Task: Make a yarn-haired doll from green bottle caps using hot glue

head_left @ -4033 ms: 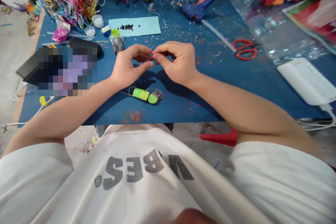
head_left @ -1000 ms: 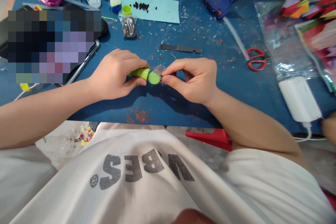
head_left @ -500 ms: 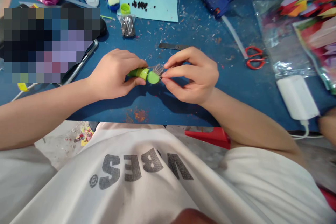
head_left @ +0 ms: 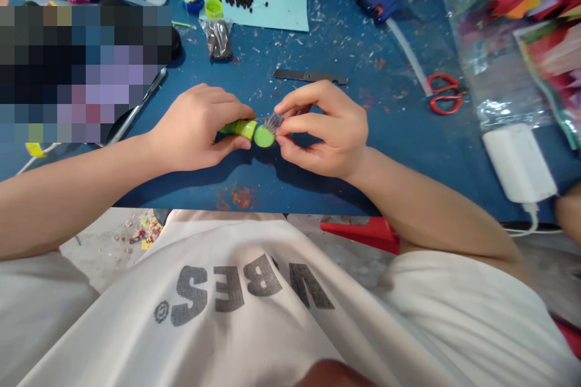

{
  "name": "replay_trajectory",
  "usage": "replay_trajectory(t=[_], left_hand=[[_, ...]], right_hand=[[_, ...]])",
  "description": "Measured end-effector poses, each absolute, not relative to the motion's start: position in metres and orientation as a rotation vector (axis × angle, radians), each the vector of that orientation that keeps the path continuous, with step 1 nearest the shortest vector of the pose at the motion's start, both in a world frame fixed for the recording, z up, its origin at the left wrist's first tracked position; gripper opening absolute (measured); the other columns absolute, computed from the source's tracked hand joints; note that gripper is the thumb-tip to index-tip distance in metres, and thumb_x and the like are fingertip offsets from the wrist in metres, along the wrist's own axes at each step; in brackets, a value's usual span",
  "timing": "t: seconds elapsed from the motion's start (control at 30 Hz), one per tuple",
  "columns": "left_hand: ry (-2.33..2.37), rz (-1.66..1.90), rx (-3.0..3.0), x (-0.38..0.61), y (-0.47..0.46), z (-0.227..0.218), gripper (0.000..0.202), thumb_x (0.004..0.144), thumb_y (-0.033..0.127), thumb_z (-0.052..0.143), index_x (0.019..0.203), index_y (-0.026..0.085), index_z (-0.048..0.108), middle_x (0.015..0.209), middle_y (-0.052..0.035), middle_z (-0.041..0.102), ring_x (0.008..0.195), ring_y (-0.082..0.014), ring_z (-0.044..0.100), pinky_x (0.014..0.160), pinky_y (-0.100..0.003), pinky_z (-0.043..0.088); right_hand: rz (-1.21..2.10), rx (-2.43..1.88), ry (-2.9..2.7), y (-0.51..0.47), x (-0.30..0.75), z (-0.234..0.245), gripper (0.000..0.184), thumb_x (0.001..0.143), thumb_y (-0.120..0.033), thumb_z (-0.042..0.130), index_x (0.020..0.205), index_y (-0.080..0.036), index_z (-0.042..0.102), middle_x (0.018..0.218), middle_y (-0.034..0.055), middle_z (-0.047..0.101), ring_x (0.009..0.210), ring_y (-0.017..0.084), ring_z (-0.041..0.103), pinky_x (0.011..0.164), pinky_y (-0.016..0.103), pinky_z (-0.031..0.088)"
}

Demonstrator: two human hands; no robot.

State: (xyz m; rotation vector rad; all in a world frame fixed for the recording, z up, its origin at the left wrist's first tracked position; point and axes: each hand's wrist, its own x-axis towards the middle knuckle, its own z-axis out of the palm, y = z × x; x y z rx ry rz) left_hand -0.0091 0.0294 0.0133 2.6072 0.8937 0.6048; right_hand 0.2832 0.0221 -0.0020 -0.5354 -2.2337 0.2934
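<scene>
Left hand (head_left: 200,130) grasping small lime-green cylindrical figure (head_left: 246,129), held over blue tabletop (head_left: 254,178) between both hands; right hand's (head_left: 329,133) thumb and fingertips touching its grey string fringe (head_left: 271,123), beside flat round green end (head_left: 264,136); whether strands are pinched, cannot tell; narrow dark metal blade (head_left: 299,76) just beyond.
</scene>
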Motion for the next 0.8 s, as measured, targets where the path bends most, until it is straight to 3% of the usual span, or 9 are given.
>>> replay_trajectory(t=[0.17, 0.3, 0.43, 0.63, 0.8], left_hand=[[0.903, 0.549, 2.614, -0.011, 0.03, 0.014, 0.046, 0.11, 0.061, 0.057, 0.134, 0.027, 0.076, 0.118, -0.0083, 0.084, 0.113, -0.0312, 0.077, 0.099, -0.049, 0.056], [0.897, 0.55, 2.618, -0.011, 0.031, 0.014, 0.051, 0.11, 0.065, 0.056, 0.133, 0.025, 0.077, 0.116, -0.01, 0.084, 0.109, -0.0317, 0.077, 0.097, -0.052, 0.057], [0.898, 0.566, 2.602, -0.01, 0.031, 0.016, 0.049, 0.11, 0.063, 0.056, 0.13, 0.025, 0.079, 0.111, -0.0105, 0.085, 0.105, -0.0316, 0.078, 0.094, -0.051, 0.057], [0.91, 0.564, 2.563, -0.008, 0.028, 0.019, 0.038, 0.107, 0.056, 0.058, 0.123, 0.031, 0.081, 0.11, -0.0079, 0.084, 0.105, -0.0317, 0.079, 0.096, -0.049, 0.057], [0.869, 0.572, 2.555, -0.008, 0.027, 0.02, 0.034, 0.107, 0.053, 0.059, 0.123, 0.032, 0.081, 0.111, -0.0077, 0.084, 0.106, -0.0298, 0.078, 0.095, -0.046, 0.059]], right_hand=[[0.231, -0.598, -2.248, 0.021, 0.285, -0.001, 0.015, 0.11, -0.033, 0.064, 0.106, -0.029, 0.078, 0.131, 0.0048, 0.074, 0.097, 0.023, 0.075, 0.086, 0.046, 0.065], [0.377, -0.771, -2.249, 0.023, 0.292, -0.002, 0.021, 0.108, -0.045, 0.07, 0.113, -0.028, 0.081, 0.137, 0.0086, 0.075, 0.11, 0.03, 0.078, 0.1, 0.053, 0.067], [0.482, -0.832, -2.243, 0.025, 0.291, 0.0, 0.032, 0.11, -0.053, 0.066, 0.122, -0.027, 0.081, 0.132, 0.0095, 0.08, 0.123, 0.033, 0.078, 0.112, 0.056, 0.064], [0.533, -0.765, -2.307, 0.028, 0.285, 0.003, 0.029, 0.111, -0.052, 0.069, 0.108, -0.029, 0.086, 0.113, 0.0025, 0.085, 0.108, 0.026, 0.083, 0.113, 0.049, 0.06], [0.606, -0.766, -2.26, 0.029, 0.284, 0.001, 0.026, 0.107, -0.05, 0.077, 0.1, -0.027, 0.088, 0.107, 0.0044, 0.086, 0.103, 0.027, 0.083, 0.109, 0.049, 0.06]])
